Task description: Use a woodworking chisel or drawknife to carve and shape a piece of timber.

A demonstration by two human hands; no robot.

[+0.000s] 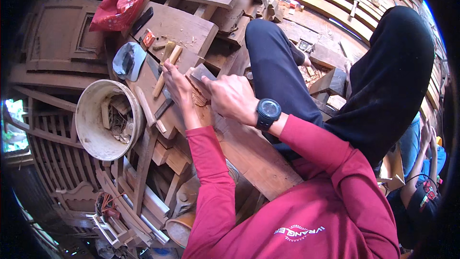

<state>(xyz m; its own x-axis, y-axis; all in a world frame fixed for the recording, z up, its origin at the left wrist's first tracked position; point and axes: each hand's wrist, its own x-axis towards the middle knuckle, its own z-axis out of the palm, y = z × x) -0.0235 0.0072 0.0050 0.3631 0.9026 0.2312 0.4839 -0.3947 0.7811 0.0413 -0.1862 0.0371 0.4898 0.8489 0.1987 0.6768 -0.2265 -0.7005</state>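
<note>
Gripping small flat grey-brown block [201, 72] in right hand [232, 97], closed around its near end, with far end poking out past the fingers toward the left hand [178, 86]. Block located between the two hands, directly above a brown wood piece [197, 86] with a rough, chipped-looking side. Left hand just beside that piece, held nearly edge-on; can't tell if closed on anything or only resting there, palm side hidden. Below the right hand: long brown board [261, 158], running back to the person's torso. Wearing black watch [268, 110] on right wrist, red long sleeves, dark trousers; knees bent, one up on the right. Just past left fingers: pale wooden stick [167, 71], lying on the wooden worktop [191, 31]. Farther along same side: small red box [148, 38], light blue container [138, 53] with something dark inside, red bag [122, 7]. To the left, well below worktop level by the look of it: off-white bucket [86, 127] with wood scraps inside. At upper right, well apart: hammer [353, 8] on stacked planks. At far right edge: another person's hands [425, 136], near blue clothing.
</note>
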